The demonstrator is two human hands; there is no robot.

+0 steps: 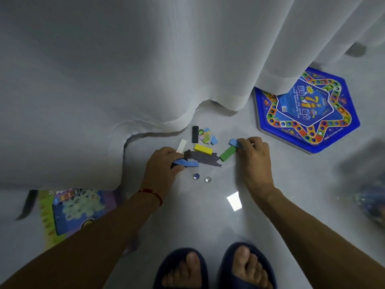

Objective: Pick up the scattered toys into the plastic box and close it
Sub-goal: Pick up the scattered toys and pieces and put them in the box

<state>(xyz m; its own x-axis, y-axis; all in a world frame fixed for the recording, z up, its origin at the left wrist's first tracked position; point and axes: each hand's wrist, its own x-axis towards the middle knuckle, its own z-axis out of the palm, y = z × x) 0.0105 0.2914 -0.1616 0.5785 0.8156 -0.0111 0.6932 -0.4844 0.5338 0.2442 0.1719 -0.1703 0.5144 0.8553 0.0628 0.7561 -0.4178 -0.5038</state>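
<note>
Small toys lie scattered on the pale floor. My left hand is closed on a flat blue piece that lies against a dark grey puzzle piece. My right hand grips a light blue block, touching a green block. Between the hands are a yellow block, a white block, a black block, colourful puzzle pieces and a green marble. Two glass marbles lie nearer to me. A blurred plastic box shows at the right edge.
A white curtain hangs down to the floor behind the toys. A blue hexagonal game board lies at the right, partly under the curtain. A colourful picture box lies at the left. My feet in dark slippers stand at the bottom.
</note>
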